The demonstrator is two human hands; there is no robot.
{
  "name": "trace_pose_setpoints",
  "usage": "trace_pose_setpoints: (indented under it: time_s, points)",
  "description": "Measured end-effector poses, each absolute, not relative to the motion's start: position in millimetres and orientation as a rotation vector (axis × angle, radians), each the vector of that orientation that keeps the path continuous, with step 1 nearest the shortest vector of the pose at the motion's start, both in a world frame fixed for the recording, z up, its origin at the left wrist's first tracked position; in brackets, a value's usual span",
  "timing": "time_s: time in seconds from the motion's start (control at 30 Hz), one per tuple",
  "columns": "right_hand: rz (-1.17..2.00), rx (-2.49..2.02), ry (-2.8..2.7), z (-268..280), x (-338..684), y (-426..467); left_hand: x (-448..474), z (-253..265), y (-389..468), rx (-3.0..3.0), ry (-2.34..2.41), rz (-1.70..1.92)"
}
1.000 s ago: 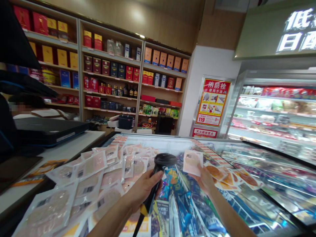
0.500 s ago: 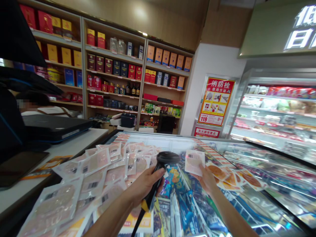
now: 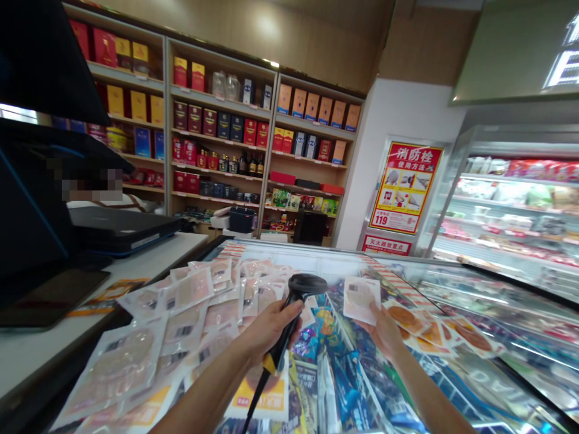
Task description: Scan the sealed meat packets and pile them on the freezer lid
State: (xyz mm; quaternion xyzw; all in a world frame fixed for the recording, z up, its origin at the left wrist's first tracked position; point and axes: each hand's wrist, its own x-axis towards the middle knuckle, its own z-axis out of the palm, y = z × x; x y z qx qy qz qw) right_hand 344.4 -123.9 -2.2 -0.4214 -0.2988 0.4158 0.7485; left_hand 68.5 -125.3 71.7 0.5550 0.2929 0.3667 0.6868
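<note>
My left hand is wrapped around the handle of a black barcode scanner, whose cord trails down toward me. Its head faces a small flat clear packet with a barcode, pinched at the lower right corner by my right hand. Left of the scanner, many similar packets lie overlapped on the glass top, barcodes showing on several. To the right of my right hand, a few packets with orange-brown round pictures rest on the glass.
Beneath the glass of the freezer are colourful bags. On the left, a white counter holds a black flat device and a phone. A person is behind the counter. Shelves of boxes line the back wall.
My view has turned slightly left, so the scene sits further right. Both hands keep their grip on the scanner and the packet, which stay close to each other.
</note>
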Motion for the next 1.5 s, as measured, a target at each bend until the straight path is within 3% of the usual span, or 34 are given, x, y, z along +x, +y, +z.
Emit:
trace_pose_setpoints:
  time_s: [0.27, 0.47, 0.8, 1.0, 1.2, 1.5]
  points:
    - [0.884, -0.962, -0.633, 3.4, 312.3, -109.8, 51.2, 68.6, -107.1, 1.344, 0.886, 1.052]
    - [0.945, -0.956, -0.92, 1.8, 247.8, -93.4, 17.1, 72.9, -105.9, 1.31, 1.051, 1.216]
    - [0.147, -1.663, -1.447, -13.2, 205.9, -85.6, -19.6, 65.7, -107.2, 1.191, 1.155, 1.325]
    - [0.16, -1.86, -1.559, -15.8, 198.5, -89.1, -19.5, 59.3, -107.0, 1.202, 1.198, 1.291]
    - [0.079, -1.921, -1.554, -2.4, 239.2, -87.5, -13.8, 58.1, -105.5, 1.23, 1.23, 1.226]
    - [-0.321, -2.003, -1.204, 0.4, 406.0, -125.5, 28.4, 61.7, -105.7, 1.249, 1.088, 1.166]
